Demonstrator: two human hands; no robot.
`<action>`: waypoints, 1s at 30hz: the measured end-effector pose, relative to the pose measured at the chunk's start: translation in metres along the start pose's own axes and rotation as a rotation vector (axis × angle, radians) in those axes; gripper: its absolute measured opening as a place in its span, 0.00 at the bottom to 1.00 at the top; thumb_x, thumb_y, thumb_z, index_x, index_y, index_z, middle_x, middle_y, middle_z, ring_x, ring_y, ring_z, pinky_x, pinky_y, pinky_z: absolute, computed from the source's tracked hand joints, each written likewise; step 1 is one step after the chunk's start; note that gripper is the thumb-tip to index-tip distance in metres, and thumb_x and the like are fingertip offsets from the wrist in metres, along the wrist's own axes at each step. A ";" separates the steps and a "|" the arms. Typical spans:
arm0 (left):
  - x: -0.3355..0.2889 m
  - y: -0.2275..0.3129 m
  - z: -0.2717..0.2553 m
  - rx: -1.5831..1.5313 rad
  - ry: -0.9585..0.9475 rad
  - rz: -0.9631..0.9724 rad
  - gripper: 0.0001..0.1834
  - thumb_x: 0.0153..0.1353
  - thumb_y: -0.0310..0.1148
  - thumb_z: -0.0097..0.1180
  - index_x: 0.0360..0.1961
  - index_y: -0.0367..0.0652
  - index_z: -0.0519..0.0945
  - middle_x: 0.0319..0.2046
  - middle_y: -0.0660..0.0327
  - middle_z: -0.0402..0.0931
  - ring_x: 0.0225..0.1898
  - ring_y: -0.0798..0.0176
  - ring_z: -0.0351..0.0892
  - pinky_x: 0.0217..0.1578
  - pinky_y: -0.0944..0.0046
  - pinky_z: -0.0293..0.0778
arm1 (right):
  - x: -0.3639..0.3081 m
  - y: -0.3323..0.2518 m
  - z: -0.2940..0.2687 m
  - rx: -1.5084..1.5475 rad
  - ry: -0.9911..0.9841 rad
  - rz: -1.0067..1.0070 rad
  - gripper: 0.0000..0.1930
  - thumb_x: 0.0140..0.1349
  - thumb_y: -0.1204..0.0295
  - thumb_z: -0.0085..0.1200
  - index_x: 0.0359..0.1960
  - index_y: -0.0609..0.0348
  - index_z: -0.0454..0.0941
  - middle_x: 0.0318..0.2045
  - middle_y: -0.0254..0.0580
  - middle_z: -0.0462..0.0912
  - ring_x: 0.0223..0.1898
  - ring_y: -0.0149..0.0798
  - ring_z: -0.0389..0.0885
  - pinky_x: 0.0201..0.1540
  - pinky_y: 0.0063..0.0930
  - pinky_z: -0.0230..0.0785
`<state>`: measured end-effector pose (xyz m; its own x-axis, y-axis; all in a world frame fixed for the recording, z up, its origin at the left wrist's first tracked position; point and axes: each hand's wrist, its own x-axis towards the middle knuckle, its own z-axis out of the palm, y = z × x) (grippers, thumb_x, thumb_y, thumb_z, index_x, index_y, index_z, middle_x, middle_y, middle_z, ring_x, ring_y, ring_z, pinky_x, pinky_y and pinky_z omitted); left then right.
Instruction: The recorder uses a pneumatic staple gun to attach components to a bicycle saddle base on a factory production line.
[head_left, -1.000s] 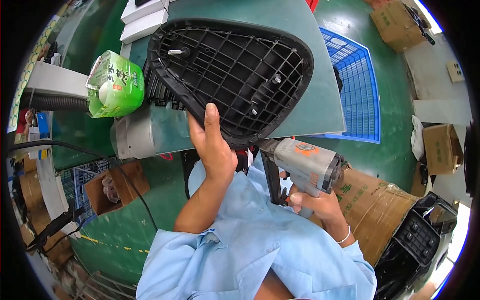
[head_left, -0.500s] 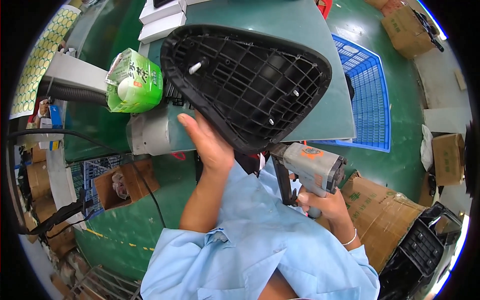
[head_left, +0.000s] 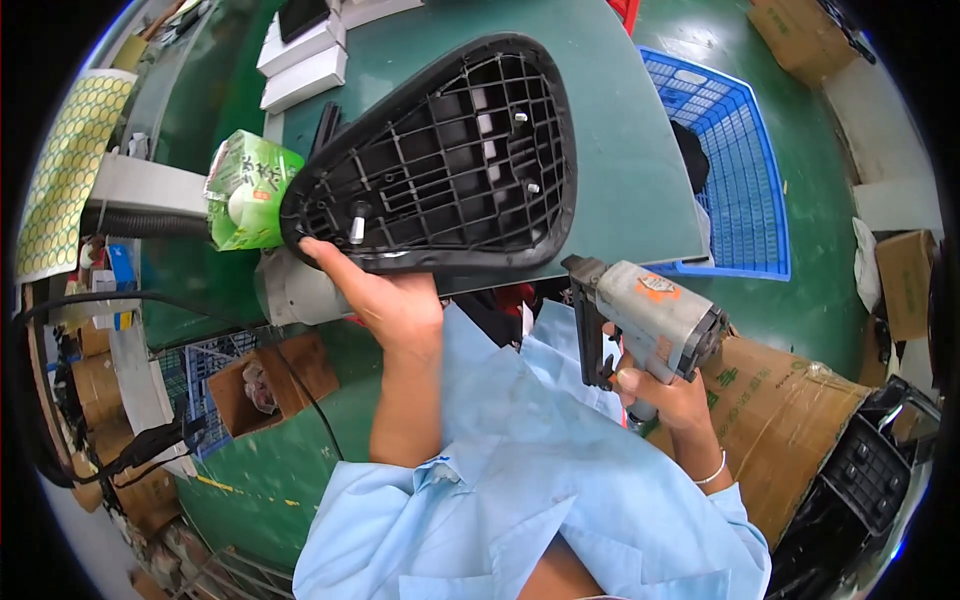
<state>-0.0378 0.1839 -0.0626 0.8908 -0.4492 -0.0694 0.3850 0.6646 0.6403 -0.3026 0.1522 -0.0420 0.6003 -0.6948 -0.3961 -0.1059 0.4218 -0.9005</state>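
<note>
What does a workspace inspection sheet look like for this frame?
Surface: green worktable, mostly bare on its right part.
Job's things: black ribbed plastic shell, grid side up; grey pneumatic stapler.
Clutter: green packet, white boxes.
Grippers: left hand grips the shell's near edge; right hand holds the stapler.
Cables: black cable at left.
Surroundings: blue crate, cardboard boxes, green floor.

A factory workshop: a green workbench [head_left: 620,150], green painted floor [head_left: 800,300], a blue plastic crate [head_left: 740,190] on the right, cardboard boxes [head_left: 790,440] and hoses.
</note>
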 end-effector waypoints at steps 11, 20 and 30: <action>-0.004 0.052 -0.083 0.138 -0.203 -0.213 0.31 0.58 0.44 0.51 0.58 0.35 0.65 0.56 0.55 0.68 0.56 0.56 0.69 0.59 0.54 0.62 | 0.004 0.006 -0.012 -0.042 0.009 -0.064 0.25 0.48 0.73 0.63 0.49 0.67 0.71 0.26 0.36 0.77 0.20 0.25 0.71 0.23 0.20 0.62; -0.014 0.049 -0.040 1.029 -0.436 -0.266 0.25 0.57 0.42 0.61 0.49 0.35 0.74 0.37 0.65 0.75 0.39 0.72 0.70 0.43 0.71 0.67 | -0.001 0.006 -0.012 0.035 0.168 -0.049 0.27 0.48 0.79 0.62 0.53 0.68 0.68 0.39 0.43 0.78 0.22 0.25 0.73 0.24 0.20 0.65; -0.012 0.045 -0.007 1.299 -0.662 0.180 0.27 0.54 0.34 0.65 0.53 0.35 0.72 0.36 0.53 0.79 0.35 0.63 0.78 0.38 0.66 0.73 | -0.007 0.003 -0.018 -0.360 0.088 -0.075 0.12 0.50 0.68 0.65 0.25 0.61 0.74 0.22 0.34 0.75 0.25 0.32 0.72 0.29 0.28 0.64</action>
<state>-0.0299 0.2232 -0.0386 0.4936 -0.8440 0.2100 -0.5183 -0.0916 0.8503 -0.3218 0.1479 -0.0453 0.5480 -0.7703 -0.3260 -0.3454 0.1465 -0.9269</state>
